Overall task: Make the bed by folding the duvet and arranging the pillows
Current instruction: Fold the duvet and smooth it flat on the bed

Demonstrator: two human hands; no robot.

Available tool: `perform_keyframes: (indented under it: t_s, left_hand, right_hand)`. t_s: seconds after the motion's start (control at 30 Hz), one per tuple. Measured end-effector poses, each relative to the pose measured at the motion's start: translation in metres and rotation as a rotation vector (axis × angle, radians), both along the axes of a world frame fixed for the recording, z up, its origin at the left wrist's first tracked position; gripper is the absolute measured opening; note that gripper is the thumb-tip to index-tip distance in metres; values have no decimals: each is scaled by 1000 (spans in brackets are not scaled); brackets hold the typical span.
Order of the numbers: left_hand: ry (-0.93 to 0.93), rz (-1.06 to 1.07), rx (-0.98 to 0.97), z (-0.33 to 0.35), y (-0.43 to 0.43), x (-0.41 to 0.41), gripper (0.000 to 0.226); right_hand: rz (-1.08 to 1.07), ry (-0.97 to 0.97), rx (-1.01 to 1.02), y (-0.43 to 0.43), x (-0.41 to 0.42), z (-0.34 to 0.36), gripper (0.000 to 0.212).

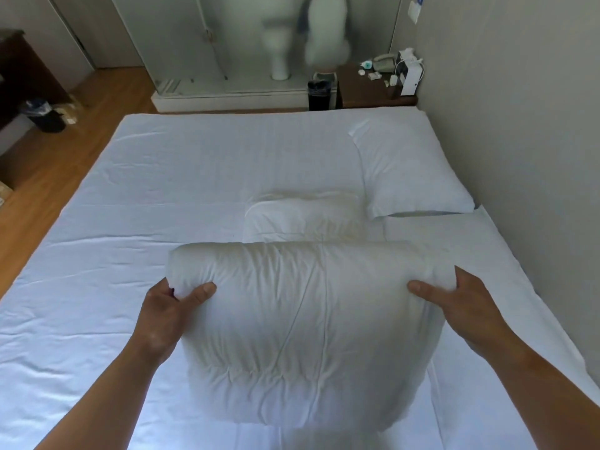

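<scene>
Folded white quilted duvet (pixel 305 319) | left hand (pixel 168 306), right hand (pixel 454 303) clenched on its far corners | risk: uneven pull unrolls fold between fingers

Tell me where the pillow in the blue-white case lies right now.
In the head view the pillow lies on the bed's far right, against the wall, just beyond the smaller cream pillow and the folded duvet.

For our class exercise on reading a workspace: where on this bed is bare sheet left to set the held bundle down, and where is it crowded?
Free: the broad sheet left of the small pillow, out to the floor-side edge, and the strip by the left hand. Crowded: the wall side, where the large pillow lies, and the middle, beyond the duvet gripped also by the right hand.
</scene>
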State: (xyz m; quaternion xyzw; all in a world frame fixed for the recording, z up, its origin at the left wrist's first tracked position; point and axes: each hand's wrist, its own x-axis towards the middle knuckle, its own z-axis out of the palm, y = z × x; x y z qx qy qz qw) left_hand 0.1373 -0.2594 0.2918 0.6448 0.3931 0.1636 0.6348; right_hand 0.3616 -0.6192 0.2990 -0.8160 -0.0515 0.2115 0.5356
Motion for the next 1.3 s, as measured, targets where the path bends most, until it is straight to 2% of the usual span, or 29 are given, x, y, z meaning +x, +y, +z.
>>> perform_keyframes:
  t_s: [0.2,0.33,0.4,0.47,0.5,0.57,0.63,0.67,0.73,0.77,0.97,1.2,1.3]
  left_hand:
    - [1,72,-31,-7,78,132,50]
    - [-32,79,-33,-27,131,228,24]
    - [-19,107,-9,-52,166,278,28]
    - [68,102,38,-85,199,323,52]
    - [191,101,123,-106,214,342,66]
    - [469,44,379,-155,225,365,73]
    - [685,-202,677,-203,208,368,74]
    - [746,-369,810,-223,189,363,73]
    - [753,-648,997,-263,165,349,69]
    - [741,-708,1044,-277,162,347,69]
    - [744,-723,1219,-323,196,391,68]
    - [745,-606,1137,-415,233,443,69]
    - [697,-559,1137,-462,235,454,68]
  right_hand:
    - [-31,-3,164,84,127,-11,17]
    - [-49,-16,186,144,218,-40,17]
    - [-63,-25,169,175,264,-65,13]
    - [-48,-40,94,200,305,-99,19]
    - [-43,-43,24,213,322,-120,29]
    - [17,-83,-252,233,337,-168,61]
    - [228,-213,-528,248,320,-224,86]
    - [334,-263,-602,254,302,-250,91]
    - [465,-348,-683,264,264,-285,89]
    - [479,-376,-703,270,256,-296,85]
    - [469,-416,-729,314,295,-328,82]
    - [425,-483,-754,348,362,-413,81]
    - [368,-548,-696,350,374,-463,79]
